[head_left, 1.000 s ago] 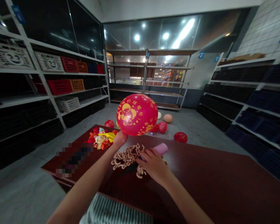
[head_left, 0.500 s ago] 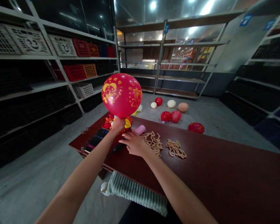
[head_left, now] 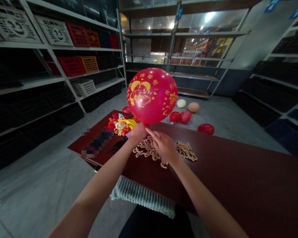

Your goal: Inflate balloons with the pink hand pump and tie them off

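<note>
A blown-up red balloon [head_left: 152, 95] with gold printing stands above the dark red table [head_left: 238, 178]. My left hand [head_left: 138, 133] is closed round its neck from below. Beside it, my right hand [head_left: 164, 145] reaches in, its fingertips touching the same neck; the fingers are partly curled and hold nothing I can make out. Under both hands lie piles of beige clips or ties [head_left: 149, 150], with a second pile [head_left: 186, 151] to the right. A heap of flat, uninflated balloons [head_left: 119, 124] in red, orange and yellow lies at the table's far left corner.
A phone [head_left: 96, 145] and a dark tool [head_left: 115, 145] lie on the table's left end. Several inflated balloons [head_left: 186, 116] lie on the grey floor beyond the table. Shelving with plastic crates [head_left: 72, 64] lines the left wall; more racks stand behind and at right.
My right hand left the pink object on the table and rose to the balloon's neck. The balloon moved right and toward the view's centre as my head shifted.
</note>
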`<action>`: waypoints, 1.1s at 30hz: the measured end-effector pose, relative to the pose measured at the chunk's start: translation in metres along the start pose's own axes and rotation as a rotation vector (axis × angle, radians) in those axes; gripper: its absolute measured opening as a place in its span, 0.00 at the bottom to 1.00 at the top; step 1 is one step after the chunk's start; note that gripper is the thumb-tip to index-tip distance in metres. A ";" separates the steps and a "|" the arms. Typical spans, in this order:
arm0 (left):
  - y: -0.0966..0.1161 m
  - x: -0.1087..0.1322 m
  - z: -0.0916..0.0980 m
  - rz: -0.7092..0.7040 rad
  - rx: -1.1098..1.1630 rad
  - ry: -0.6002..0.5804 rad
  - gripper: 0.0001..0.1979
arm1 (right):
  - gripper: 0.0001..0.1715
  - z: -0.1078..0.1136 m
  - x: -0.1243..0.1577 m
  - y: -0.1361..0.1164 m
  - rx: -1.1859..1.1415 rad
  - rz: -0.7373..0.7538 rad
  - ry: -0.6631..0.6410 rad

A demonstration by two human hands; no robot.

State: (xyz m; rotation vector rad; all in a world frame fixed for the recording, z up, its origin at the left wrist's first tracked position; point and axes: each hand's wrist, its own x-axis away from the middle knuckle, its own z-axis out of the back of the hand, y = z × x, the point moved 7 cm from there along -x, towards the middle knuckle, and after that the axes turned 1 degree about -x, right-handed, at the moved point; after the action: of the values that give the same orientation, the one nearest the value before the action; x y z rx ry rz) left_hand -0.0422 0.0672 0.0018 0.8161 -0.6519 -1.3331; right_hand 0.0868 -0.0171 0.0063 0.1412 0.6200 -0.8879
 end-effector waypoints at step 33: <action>0.082 0.065 -0.107 -0.838 0.098 -0.418 0.07 | 0.17 0.035 0.077 0.142 -0.607 -0.504 0.016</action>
State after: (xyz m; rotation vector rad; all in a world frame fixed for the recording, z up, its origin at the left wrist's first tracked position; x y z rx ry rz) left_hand 0.1000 0.0210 0.0049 0.9417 -0.7312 -2.2874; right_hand 0.2467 0.0079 -0.0271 -0.5783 0.9349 -1.1394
